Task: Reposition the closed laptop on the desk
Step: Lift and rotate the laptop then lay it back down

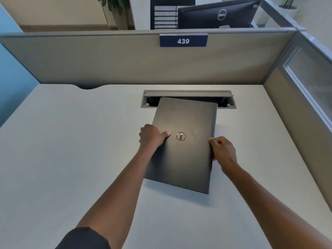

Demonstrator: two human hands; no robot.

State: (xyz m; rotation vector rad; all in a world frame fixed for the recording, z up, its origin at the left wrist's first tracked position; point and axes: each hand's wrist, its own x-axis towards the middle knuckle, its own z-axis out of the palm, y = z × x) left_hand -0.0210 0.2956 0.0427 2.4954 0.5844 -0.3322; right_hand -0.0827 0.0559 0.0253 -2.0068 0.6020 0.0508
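We clamp both hands, left hand (152,136) and right hand (222,150), on the closed laptop's (185,146) long edges to steer it from the desk's (71,141) rear cable tray (188,93).

Only one view here, the wide-angle cam strapped to my head, looking forward and steeply down at my desk (71,141) from above, close enough that both my forearms run in from the bottom edge. It faces the grey cubicle partition (107,58) with the 439 sign (183,40), and the top of the frame catches the back of a Dell monitor (217,15) in the next cubicle. The wide lens bends the straight edges out toward the corners.
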